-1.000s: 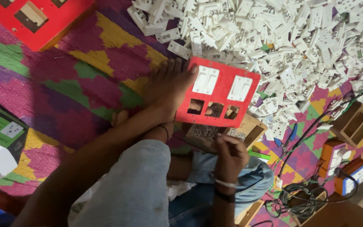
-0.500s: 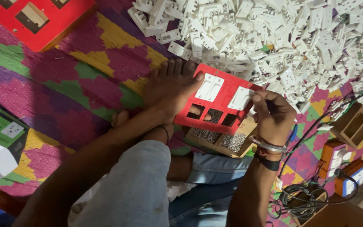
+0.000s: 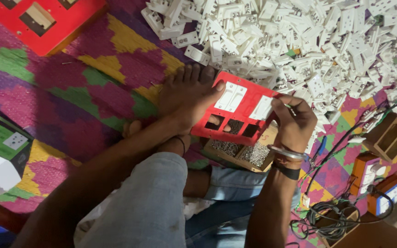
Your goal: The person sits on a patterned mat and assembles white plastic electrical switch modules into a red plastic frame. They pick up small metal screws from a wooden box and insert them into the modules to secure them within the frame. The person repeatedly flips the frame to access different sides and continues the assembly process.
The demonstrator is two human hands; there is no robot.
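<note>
My left hand [image 3: 187,98] lies palm down on the patterned mat, its thumb pressed on the left edge of a red plastic plate [image 3: 240,112]. It holds the plate tilted above a small wooden box of metal screws [image 3: 242,154]. The plate carries two white switch pieces [image 3: 230,95] in its upper row and has open rectangular holes in its lower row. At the plate's right edge, my right hand [image 3: 292,121] pinches a white switch piece [image 3: 260,108] against it. That wrist wears a metal bangle and a black band.
A big heap of white switch and socket parts [image 3: 299,41] fills the top right. Another red plate [image 3: 47,23] lies top left. A green box [image 3: 1,140] sits at the left. Cables [image 3: 327,216], a wooden box [image 3: 389,135] and orange blocks [image 3: 368,172] crowd the right. My knee [image 3: 148,206] is below.
My right hand came up from the screw box to the plate's right edge and now grips a white switch piece there. My left hand shifted slightly on the plate.
</note>
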